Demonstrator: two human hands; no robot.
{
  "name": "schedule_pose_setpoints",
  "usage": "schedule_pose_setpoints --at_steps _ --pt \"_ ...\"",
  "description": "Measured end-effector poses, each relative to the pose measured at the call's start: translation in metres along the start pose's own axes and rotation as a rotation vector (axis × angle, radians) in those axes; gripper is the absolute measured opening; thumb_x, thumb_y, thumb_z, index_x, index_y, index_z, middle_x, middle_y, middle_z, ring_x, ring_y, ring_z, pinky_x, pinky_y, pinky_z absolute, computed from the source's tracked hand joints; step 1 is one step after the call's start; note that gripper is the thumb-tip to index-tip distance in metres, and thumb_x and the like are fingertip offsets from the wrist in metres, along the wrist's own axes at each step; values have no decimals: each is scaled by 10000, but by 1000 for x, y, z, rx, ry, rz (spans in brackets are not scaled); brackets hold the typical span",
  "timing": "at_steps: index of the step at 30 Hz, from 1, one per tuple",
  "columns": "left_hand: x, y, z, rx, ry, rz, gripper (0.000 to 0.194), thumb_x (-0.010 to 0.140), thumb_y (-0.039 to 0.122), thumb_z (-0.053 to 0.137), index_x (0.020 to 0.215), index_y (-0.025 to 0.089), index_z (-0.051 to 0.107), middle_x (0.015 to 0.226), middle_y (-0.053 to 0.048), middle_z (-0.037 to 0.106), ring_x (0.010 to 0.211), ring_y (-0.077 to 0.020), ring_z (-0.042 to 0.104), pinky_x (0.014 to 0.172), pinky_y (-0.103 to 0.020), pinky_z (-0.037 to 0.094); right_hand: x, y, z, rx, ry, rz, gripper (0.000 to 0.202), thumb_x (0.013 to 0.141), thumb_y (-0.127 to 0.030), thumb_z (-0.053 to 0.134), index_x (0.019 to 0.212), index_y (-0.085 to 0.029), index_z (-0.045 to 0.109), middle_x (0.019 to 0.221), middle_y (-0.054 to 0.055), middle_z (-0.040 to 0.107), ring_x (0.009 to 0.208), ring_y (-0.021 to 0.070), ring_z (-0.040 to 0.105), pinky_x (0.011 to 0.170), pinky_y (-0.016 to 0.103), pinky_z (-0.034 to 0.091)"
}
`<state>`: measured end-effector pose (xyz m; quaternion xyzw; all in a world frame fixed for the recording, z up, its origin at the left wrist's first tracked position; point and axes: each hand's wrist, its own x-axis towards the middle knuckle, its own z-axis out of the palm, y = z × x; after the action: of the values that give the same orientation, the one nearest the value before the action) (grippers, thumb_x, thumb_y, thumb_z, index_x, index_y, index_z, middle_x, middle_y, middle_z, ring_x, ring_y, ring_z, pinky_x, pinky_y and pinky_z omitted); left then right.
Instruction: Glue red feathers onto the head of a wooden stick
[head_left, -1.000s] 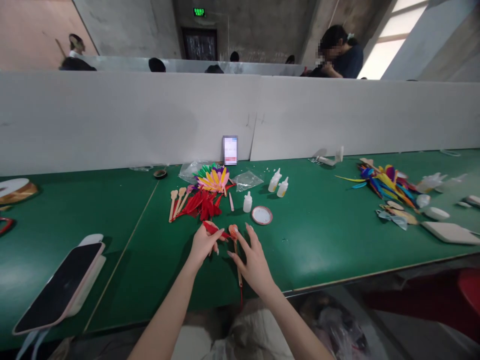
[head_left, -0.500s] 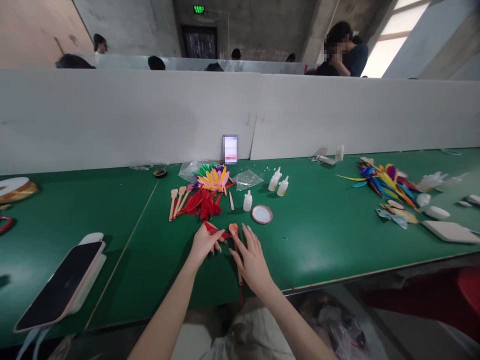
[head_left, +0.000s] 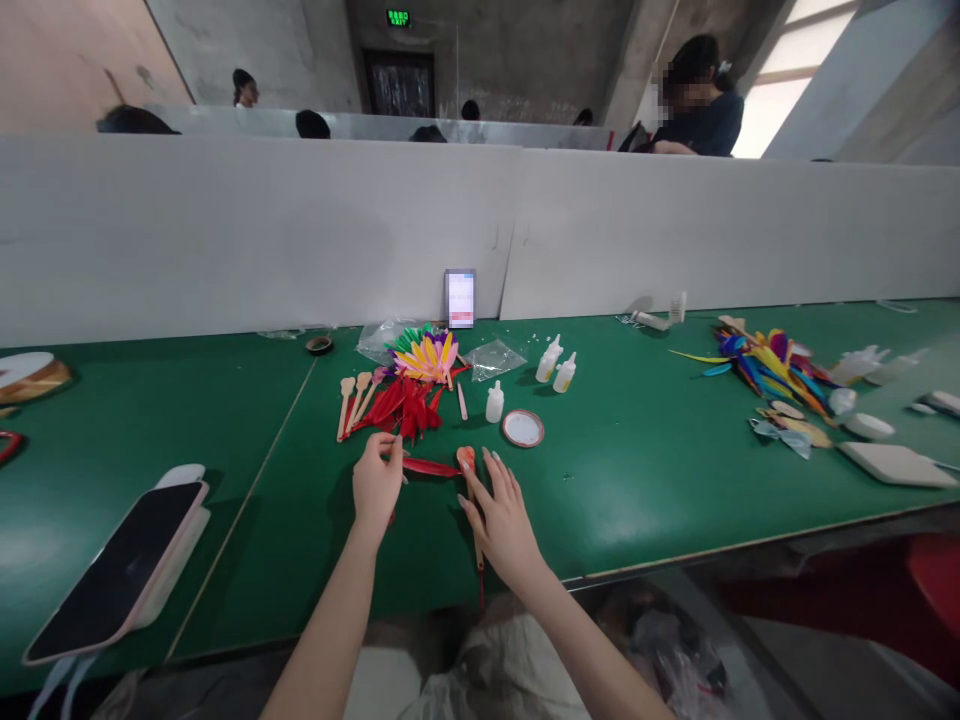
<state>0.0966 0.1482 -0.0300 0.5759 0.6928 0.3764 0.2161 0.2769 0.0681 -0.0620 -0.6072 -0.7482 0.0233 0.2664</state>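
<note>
A small wooden spoon (head_left: 478, 548) with an orange-red, heart-shaped head lies on the green table, its handle pointing toward me. My right hand (head_left: 504, 515) rests over it, fingers stretched and apart, touching the head and handle. From the head a red feather (head_left: 431, 467) runs left to my left hand (head_left: 377, 482), whose fingers are pinched together at its far end. The fingertips partly hide that end. Just beyond my left hand lies a pile of red feathers (head_left: 405, 405), with several plain wooden spoons (head_left: 346, 400) beside it.
Small white squeeze bottles (head_left: 494, 402) and a round lid (head_left: 523, 428) stand beyond my right hand. Pink and yellow feathers (head_left: 427, 357) lie farther back, before a propped phone (head_left: 460, 298). A white partition (head_left: 262, 240) closes the back. Coloured feathers (head_left: 780, 365) lie right, a dark-topped device (head_left: 120, 570) left.
My left hand has moved left along the red feather, away from the spoon's head, so more of the feather shows. My right hand has stayed in place.
</note>
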Motion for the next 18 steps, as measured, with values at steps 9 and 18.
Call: schedule_pose_setpoints --at_steps 9,18 --pt "0 0 -2 -164 12 -34 262 842 450 429 951 218 483 763 2 656 395 -107 545 487 -239 418 0 1 2 9 26 -12 472 918 -271 400 1386 -248 336 1463 116 263 1341 268 237 1036 460 314" --pt "8 0 -4 -328 362 21 217 829 303 458 1011 188 485 713 12 613 452 -96 529 533 -237 440 -1 1 3 11 46 -29 430 919 -273 404 1349 -250 404 1465 122 260 1344 280 228 1031 473 316"
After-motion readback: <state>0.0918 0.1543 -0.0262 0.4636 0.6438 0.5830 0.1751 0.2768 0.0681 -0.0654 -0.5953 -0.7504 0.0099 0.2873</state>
